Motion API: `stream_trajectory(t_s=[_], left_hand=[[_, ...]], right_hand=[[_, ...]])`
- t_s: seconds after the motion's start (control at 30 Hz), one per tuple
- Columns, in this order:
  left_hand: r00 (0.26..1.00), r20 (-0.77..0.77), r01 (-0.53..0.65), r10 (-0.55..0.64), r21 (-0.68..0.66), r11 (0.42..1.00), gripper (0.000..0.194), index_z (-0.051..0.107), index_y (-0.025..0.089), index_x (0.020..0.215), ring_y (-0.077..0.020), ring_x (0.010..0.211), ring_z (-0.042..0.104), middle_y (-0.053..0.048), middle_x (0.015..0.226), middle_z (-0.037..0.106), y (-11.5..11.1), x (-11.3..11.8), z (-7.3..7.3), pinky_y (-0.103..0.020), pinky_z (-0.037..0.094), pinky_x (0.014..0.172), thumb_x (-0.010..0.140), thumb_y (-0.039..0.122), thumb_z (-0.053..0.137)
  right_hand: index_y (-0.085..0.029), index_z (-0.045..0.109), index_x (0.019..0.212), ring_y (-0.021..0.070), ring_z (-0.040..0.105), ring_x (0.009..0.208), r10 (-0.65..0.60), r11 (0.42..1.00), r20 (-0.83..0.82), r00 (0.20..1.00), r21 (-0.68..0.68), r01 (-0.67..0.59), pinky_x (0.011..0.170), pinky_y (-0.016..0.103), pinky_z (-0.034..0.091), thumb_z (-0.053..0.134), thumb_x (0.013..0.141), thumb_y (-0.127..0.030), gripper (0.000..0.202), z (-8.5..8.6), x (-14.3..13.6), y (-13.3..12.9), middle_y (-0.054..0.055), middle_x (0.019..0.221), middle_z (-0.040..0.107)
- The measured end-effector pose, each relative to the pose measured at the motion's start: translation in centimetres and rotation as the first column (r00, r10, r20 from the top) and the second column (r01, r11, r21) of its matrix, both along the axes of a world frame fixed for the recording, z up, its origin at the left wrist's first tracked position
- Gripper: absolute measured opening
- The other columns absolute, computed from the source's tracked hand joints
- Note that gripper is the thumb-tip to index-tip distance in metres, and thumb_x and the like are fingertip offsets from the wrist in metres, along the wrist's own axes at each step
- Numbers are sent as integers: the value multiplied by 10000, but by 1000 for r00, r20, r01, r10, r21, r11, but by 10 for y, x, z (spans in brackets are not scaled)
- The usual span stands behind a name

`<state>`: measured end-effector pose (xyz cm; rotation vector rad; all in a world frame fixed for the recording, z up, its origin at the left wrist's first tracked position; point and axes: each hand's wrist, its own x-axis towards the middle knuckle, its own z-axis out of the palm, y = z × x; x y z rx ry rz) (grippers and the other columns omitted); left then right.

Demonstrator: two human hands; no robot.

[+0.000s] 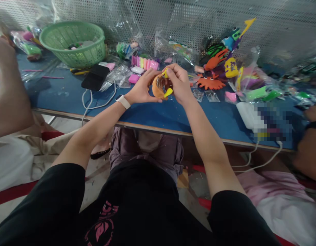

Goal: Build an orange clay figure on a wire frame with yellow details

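Observation:
An orange rounded piece (158, 88) with yellow parts is held over the blue table (158, 114). My left hand (143, 87) curls round its left side, thumb below and fingers above. My right hand (178, 82) pinches a yellow part (164, 72) at the top of the piece. Another yellow part (168, 92) with a rounded end sticks out at the lower right. Something clear and shiny shows in the middle of the orange piece, too small to make out. Just right of my right hand lies an orange crab-like figure (211, 83).
A green basket (76, 56), a black phone (95, 77) with a white cable, and pink blocks (147, 64) are at the left and back. Colourful figures (231, 67), plastic bags and a white device (250, 116) lie right. People sit on both sides.

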<state>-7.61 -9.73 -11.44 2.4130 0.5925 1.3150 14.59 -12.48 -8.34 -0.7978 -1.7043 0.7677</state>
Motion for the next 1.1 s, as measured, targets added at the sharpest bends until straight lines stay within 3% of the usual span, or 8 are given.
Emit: stream_trajectory(t_s=[0.17,0.37,0.57,0.77,0.97,1.1], left_hand=[[992,128,30,-18,-96,995,1000,797,240,1242,-473,1383,672,-127,1240,705,-4,1,1,-706,484,1284,654,1040,919],[967,245,139,-68,-287,948,1011,727,214,1313,-430,1356,707,-113,1203,713,-1,0,-11,-644,545,1215,763,1057,827],[975,208,134,-72,-303,944,1050,709,207,1304,-373,1224,754,-111,1172,756,0,8,-19,-556,612,1107,710,1058,866],[959,280,128,-33,-328,936,978,725,227,1185,-401,1306,737,-97,1086,757,3,8,-23,-544,619,1056,793,1123,719],[885,465,260,-36,-428,865,921,708,280,1208,-356,1188,799,-81,1072,771,7,10,-27,-533,644,964,847,1126,651],[894,448,207,11,-435,876,953,715,276,1212,-378,1259,804,-92,1101,799,4,12,-22,-549,635,998,840,1146,600]], right_hand=[[-323,662,1108,213,656,611,13,996,-26,1000,-86,-15,503,386,592,629,933,-1074,772,2,0,0,12,800,641],[-332,623,1117,222,687,606,-19,1000,-9,1000,-22,19,470,350,537,550,935,-1108,800,-6,0,8,-3,740,599],[-326,589,1099,190,633,512,-93,996,-74,993,-11,92,414,323,483,588,952,-1081,769,-13,-10,7,-27,695,600],[-322,554,1087,130,465,383,-86,995,-93,992,-54,81,334,287,277,603,926,-1096,792,-8,-2,7,-58,665,542],[-336,547,1149,162,622,537,-112,993,-79,990,-51,109,405,294,387,594,916,-1106,806,-5,11,16,1,862,675],[-335,563,1142,214,738,656,-40,997,-67,997,-64,35,458,316,493,612,884,-1122,829,-2,8,9,12,895,696]])
